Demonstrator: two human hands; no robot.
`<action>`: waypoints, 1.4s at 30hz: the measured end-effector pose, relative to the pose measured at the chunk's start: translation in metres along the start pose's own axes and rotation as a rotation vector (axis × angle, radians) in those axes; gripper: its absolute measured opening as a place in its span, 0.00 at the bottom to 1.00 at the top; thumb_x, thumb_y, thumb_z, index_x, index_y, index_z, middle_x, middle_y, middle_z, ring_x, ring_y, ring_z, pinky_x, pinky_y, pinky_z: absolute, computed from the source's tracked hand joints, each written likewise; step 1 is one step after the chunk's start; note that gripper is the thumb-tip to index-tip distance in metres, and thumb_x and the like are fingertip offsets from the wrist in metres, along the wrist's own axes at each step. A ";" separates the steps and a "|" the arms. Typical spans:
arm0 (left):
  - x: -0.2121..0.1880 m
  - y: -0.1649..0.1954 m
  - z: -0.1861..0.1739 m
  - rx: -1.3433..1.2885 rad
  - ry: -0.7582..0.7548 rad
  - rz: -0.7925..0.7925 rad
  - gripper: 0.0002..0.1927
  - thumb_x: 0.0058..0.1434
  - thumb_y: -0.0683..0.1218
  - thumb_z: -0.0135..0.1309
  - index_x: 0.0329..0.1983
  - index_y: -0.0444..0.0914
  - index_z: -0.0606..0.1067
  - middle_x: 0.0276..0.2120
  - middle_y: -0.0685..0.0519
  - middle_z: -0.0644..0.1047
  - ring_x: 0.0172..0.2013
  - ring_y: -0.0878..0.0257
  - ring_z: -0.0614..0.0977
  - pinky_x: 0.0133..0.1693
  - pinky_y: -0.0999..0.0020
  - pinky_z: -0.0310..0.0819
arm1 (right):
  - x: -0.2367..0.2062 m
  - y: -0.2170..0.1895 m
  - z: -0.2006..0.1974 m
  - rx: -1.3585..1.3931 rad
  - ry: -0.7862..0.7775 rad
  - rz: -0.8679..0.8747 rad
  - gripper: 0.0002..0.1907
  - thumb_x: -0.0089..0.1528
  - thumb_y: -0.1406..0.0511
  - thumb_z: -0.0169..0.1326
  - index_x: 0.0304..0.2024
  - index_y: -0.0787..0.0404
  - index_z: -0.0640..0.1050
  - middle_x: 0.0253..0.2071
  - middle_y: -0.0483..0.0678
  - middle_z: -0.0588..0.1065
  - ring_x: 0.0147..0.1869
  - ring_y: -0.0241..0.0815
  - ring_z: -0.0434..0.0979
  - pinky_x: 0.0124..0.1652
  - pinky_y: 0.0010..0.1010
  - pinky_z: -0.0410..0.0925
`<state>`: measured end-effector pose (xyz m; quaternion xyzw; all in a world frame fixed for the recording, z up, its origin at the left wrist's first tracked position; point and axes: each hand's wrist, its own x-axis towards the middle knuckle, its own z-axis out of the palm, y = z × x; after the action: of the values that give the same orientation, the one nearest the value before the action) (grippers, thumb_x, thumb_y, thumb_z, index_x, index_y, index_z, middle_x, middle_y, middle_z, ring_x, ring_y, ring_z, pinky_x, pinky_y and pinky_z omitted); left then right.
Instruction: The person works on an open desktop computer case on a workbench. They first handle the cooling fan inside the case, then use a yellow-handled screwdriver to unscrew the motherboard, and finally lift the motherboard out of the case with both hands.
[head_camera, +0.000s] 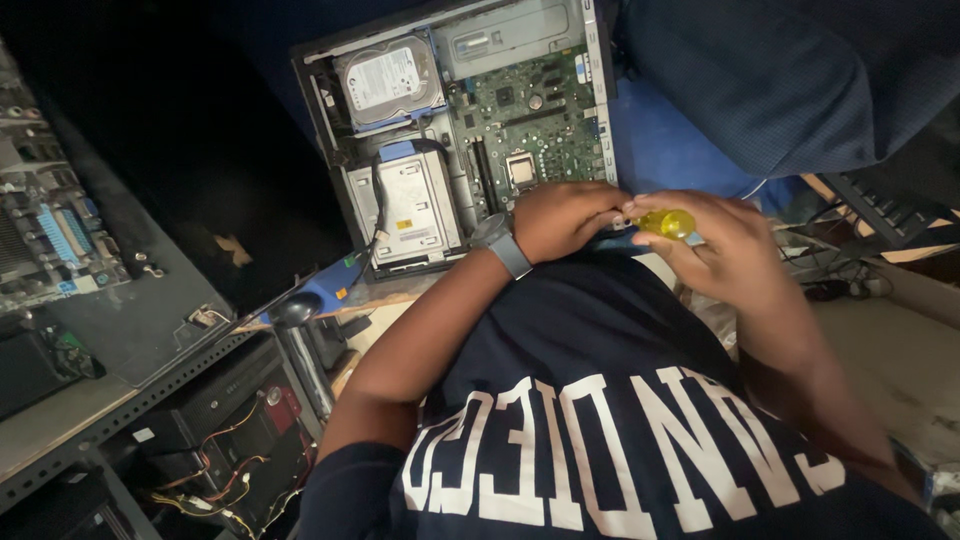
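My right hand (725, 250) is closed around a screwdriver with a clear yellow handle (668, 222), held just in front of my chest. My left hand (560, 215), with a grey watch (503, 245) on its wrist, is curled into a fist right beside the handle, knuckles up. What its fingers hold is hidden. Both hands hover at the near edge of an open desktop computer case (320, 100). Inside the case lie a hard drive (390, 78), a silver drive cage (408, 205) and a green motherboard (530, 120) with a bare processor socket (521, 170).
Another person's dark blue sleeve (790, 80) hangs over the upper right. A loose circuit board (50, 235) lies on a shelf at the left. Below it sits an open case with red and yellow wires (225, 445). A black keyboard (880, 210) and cables lie at the right.
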<state>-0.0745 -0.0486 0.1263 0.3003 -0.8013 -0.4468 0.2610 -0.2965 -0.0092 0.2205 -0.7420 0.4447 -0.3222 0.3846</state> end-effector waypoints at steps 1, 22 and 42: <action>0.000 -0.001 0.000 -0.003 -0.001 -0.001 0.11 0.68 0.48 0.55 0.51 0.41 0.78 0.44 0.50 0.83 0.42 0.53 0.86 0.43 0.61 0.81 | 0.000 0.001 0.000 0.009 -0.003 -0.003 0.22 0.59 0.70 0.66 0.55 0.66 0.77 0.51 0.54 0.81 0.55 0.45 0.84 0.54 0.32 0.77; -0.009 -0.012 0.008 0.181 -0.083 0.001 0.10 0.69 0.49 0.55 0.49 0.41 0.78 0.42 0.51 0.83 0.41 0.52 0.86 0.42 0.58 0.80 | 0.000 -0.013 0.010 0.040 -0.013 0.015 0.18 0.62 0.72 0.61 0.54 0.66 0.77 0.52 0.54 0.80 0.56 0.45 0.82 0.57 0.33 0.73; -0.006 -0.013 0.009 0.200 0.047 0.090 0.12 0.68 0.52 0.56 0.45 0.40 0.74 0.37 0.48 0.80 0.36 0.47 0.83 0.38 0.53 0.78 | 0.007 0.032 0.085 0.581 0.481 -0.140 0.17 0.78 0.60 0.42 0.37 0.64 0.63 0.26 0.48 0.63 0.26 0.34 0.59 0.29 0.27 0.59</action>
<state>-0.0734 -0.0447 0.1099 0.2990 -0.8481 -0.3454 0.2684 -0.2373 -0.0013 0.1515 -0.5340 0.3605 -0.6251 0.4406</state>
